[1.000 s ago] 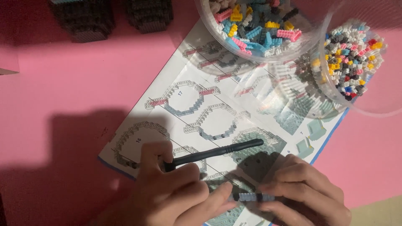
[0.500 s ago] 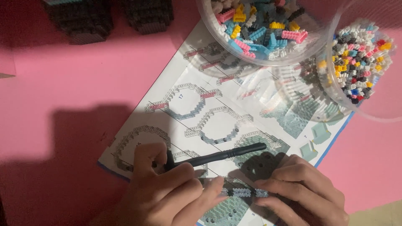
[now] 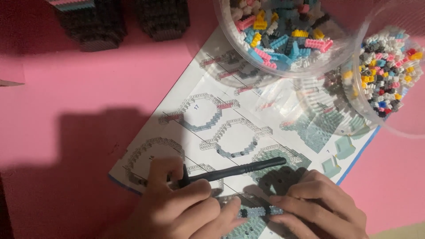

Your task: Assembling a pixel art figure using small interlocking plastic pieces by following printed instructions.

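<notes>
Bottom of frame: left hand [image 3: 177, 210], gripping black tweezers [image 3: 230, 170], and right hand [image 3: 318, 208] pinch a small brick strip [image 3: 256, 212] over the instruction sheet [image 3: 230, 115], likely mid-assembly, next needing steady alignment.

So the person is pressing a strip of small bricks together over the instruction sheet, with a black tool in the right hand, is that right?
Not quite: the head view shows the black tool in the left hand, not the right hand. The rest stands: both hands hold the brick strip over the instruction sheet.
</notes>
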